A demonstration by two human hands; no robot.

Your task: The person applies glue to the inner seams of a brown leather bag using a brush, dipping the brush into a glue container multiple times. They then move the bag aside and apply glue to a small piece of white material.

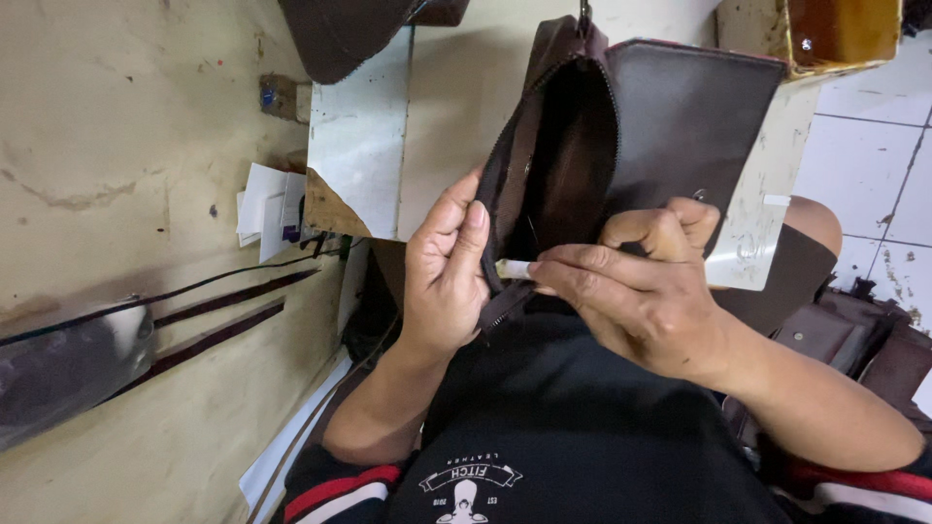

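My left hand (442,272) pinched the open brown pouch (602,136) at its zip edge; my right hand (631,291) gripped a small white stick (515,269) there; lining work unfinished.

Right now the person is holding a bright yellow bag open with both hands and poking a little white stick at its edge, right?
Not quite: the bag is dark brown, not bright yellow. The head view shows it. The rest holds: the left hand pinches its open zipper edge, and the right hand holds a small white stick at that edge.
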